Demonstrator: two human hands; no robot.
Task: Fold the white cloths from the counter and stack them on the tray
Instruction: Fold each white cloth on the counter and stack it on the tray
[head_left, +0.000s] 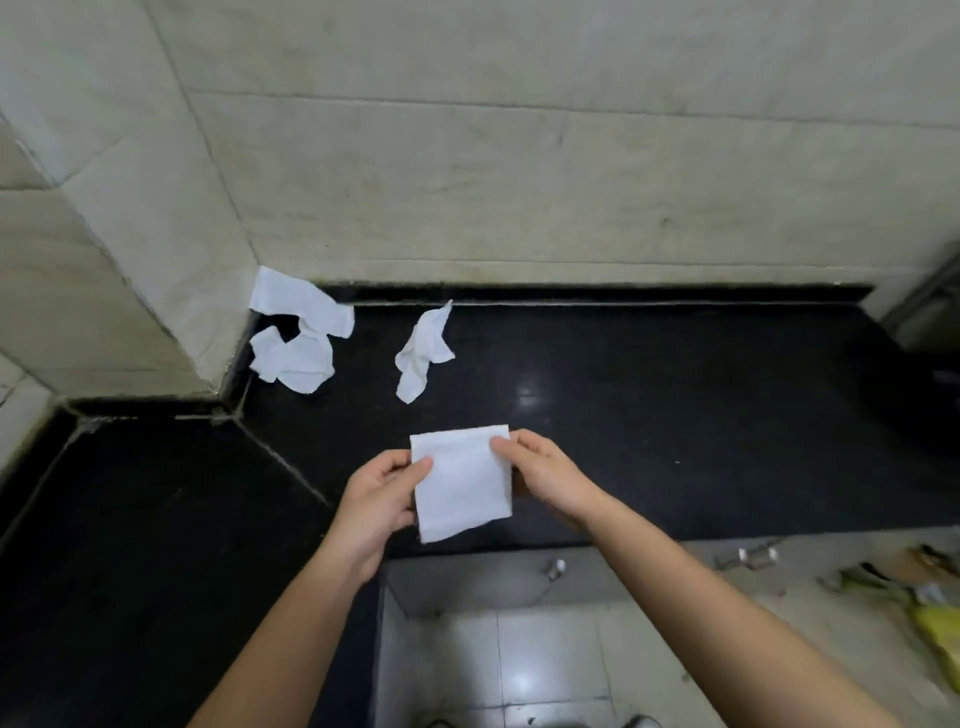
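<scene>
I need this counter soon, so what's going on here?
A person is folding white cloths. The left hand and the right hand pinch a folded cloth by its two sides, just above the near edge of the black counter. At the back of the counter lie unfolded ones: a heap in the corner by the wall and a lone cloth to its right. No tray is in view.
</scene>
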